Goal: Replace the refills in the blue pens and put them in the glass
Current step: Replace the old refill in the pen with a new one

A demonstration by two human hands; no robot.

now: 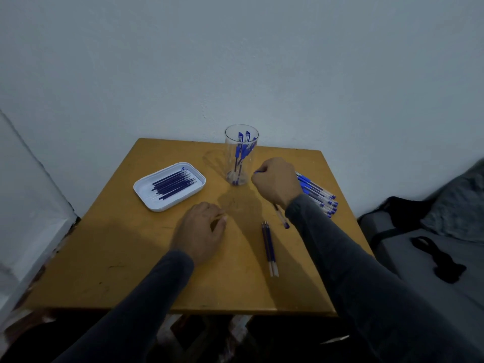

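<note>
Blue pen [281,218]: I see it gripped in my right hand [277,183], fingers curled round the barrel, capped end poking out near the wrist, just right of the clear glass [240,155]. Glass: far centre of the wooden table [117,244], several blue pens standing inside. Pen pile [318,195]: right edge. Two refills [269,248]: near centre. White tray [146,191] of refills: left. Left hand [200,230]: resting loose on the table, holding nothing.

A square yellow-brown wooden desk [146,271] stands against a pale blue-grey painted wall [235,61]. To its right lies a grey bed [445,297], with a dark bag [400,213] and a black strap [440,260] on it.
</note>
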